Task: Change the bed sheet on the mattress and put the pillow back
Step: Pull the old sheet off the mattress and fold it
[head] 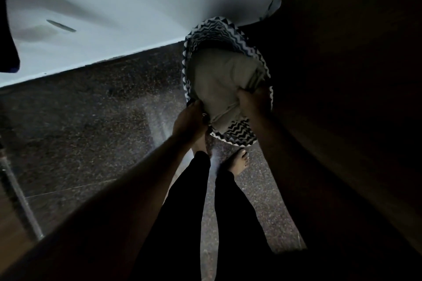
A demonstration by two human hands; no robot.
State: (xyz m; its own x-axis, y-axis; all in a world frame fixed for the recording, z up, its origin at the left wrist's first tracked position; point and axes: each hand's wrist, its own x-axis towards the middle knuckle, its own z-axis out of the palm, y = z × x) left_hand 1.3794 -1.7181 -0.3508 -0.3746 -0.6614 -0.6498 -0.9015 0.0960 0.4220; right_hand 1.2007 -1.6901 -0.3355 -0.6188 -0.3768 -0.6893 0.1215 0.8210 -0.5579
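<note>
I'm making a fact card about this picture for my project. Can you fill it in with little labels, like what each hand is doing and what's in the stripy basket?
place: dim room, speckled floor, pale wall
basket: zigzag-patterned basket on the floor by the wall
inside basket: folded pale cloth, maybe a sheet
left hand: left hand grips the basket's near rim
right hand: right hand grips the cloth's edge
feet: bare feet just in front of the basket
bed: not in view

Our two bare forearms, no sleeves showing, our left hand (pixel 189 121) and right hand (pixel 252 102) uncovered, black trousers (pixel 205 212) on both legs, barefoot on the speckled floor (pixel 91 121)
</note>
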